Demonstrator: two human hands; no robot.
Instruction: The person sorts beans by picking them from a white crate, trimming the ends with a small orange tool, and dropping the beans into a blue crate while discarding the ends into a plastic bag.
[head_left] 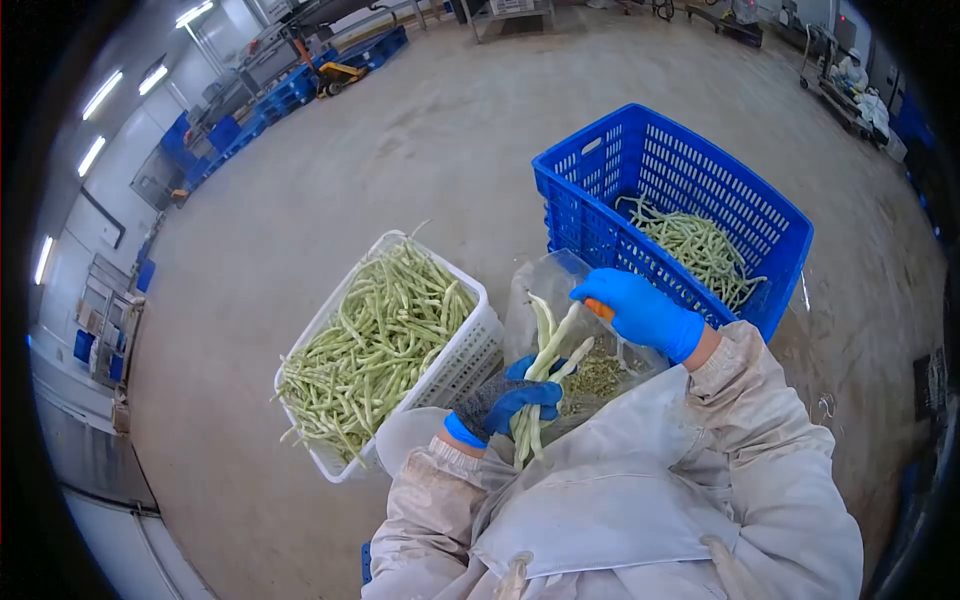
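Several long pale green beans (545, 365) are gripped in my left hand (508, 402), which wears a grey and blue glove. My right hand (640, 312), in a blue glove, is closed around a small tool with an orange handle (600, 309); its working end is hidden. The right hand is just above and right of the bean tips. Beneath both hands, a clear plastic bag (540, 275) holds small green trimmings (597, 377). Left of my hands stands a white crate (487, 335) heaped with green beans (385, 340).
A blue crate (675, 265) with a smaller pile of beans (700, 250) stands ahead on the right. Blue pallets (285, 97) and a yellow pallet jack (340, 77) are at the back left. Two people in white (851, 72) are far off at the right.
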